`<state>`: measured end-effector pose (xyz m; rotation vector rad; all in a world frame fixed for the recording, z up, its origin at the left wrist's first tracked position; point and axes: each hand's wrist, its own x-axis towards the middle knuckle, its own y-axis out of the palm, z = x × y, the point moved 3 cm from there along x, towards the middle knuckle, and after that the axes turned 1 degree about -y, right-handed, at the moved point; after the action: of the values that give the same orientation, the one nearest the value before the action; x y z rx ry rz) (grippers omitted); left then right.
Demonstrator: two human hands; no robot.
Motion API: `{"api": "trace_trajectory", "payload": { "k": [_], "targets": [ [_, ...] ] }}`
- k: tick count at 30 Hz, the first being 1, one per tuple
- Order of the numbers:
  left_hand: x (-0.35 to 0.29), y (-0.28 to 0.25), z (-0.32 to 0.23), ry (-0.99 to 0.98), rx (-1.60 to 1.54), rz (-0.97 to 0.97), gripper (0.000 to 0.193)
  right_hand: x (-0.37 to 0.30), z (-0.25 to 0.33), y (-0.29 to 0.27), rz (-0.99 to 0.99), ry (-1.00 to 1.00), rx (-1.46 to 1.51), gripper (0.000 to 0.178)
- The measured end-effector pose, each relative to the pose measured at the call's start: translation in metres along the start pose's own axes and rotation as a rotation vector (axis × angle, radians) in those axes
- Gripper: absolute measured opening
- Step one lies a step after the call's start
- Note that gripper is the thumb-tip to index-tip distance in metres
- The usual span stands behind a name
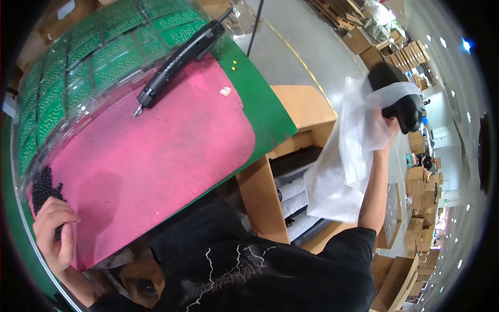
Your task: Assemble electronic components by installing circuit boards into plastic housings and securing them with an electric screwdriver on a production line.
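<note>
Raised at the right, my right hand is closed around a black, rounded, handle-like part, whose full shape is hidden. A translucent white plastic bag hangs around that part and covers some of my fingers. At the left edge of the worktop, my left hand curls over a pile of small black screws, with some of them between thumb and fingers. A black electric screwdriver lies on the far side of the pink mat, its bit pointing toward me.
Clear-covered trays of green boards stand along the far left of the green worktop. Beside the worktop is an open cardboard box holding dark parts and white-wrapped rolls. Stacked cartons line the floor at right.
</note>
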<state>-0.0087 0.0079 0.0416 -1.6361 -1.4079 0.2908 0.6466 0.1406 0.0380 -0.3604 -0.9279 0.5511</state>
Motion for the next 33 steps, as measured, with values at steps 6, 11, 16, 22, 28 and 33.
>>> {"api": "trace_trajectory", "payload": {
  "k": [6, 11, 16, 22, 28, 33],
  "targets": [
    [0.018, 0.024, -0.011, 0.074, -0.033, 0.003, 0.013, -0.116, 0.195, 0.047, 0.867, -1.294, -0.064, 0.008],
    [0.053, 0.047, -0.03, -0.103, -0.177, 0.006, 0.023, -0.225, 0.249, 0.061, 1.015, -1.502, 0.202, 0.013],
    [0.089, 0.088, -0.028, -0.091, 0.075, -0.008, 0.043, -0.276, 0.28, 0.059, 1.071, -1.706, 0.236, 0.011],
    [0.088, 0.11, 0.007, -0.199, 0.06, 0.153, 0.017, -0.263, 0.184, 0.062, 0.593, -1.543, 0.821, 0.034],
    [0.086, 0.081, 0.011, -0.138, -0.043, 0.059, 0.013, -0.226, -0.024, 0.06, 0.839, -0.532, -0.337, 0.038],
    [0.077, 0.088, 0.019, -0.236, -0.06, 0.063, 0.015, -0.235, -0.067, 0.082, 0.653, -0.412, -0.252, 0.037]
  ]
}}
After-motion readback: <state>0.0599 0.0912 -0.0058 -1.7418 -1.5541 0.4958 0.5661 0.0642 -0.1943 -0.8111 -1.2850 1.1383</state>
